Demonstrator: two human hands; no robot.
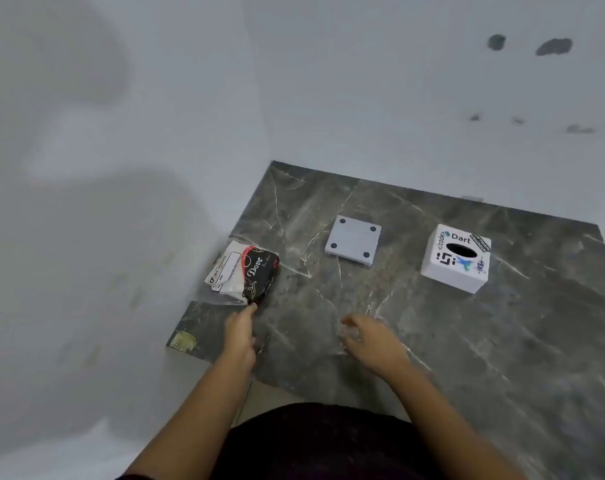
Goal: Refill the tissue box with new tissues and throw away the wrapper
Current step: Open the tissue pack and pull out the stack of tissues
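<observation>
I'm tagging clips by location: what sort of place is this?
Probably a home or office corner: a dark marble-look table against plain white walls, with a stickered tissue box on it.

Both bare forearms reach forward over the worktop's near edge. The left hand stretches its fingers toward the left edge; the right hand hovers loosely curled, empty.

A plain indoor corner, most likely a room in a home: a dark grey marble-patterned table with pale veins is pushed into the meeting of two bare white walls. The wall at two o'clock carries scuffs and dark patches (what they are cannot be told). A household tissue pack lies at nine o'clock.
</observation>
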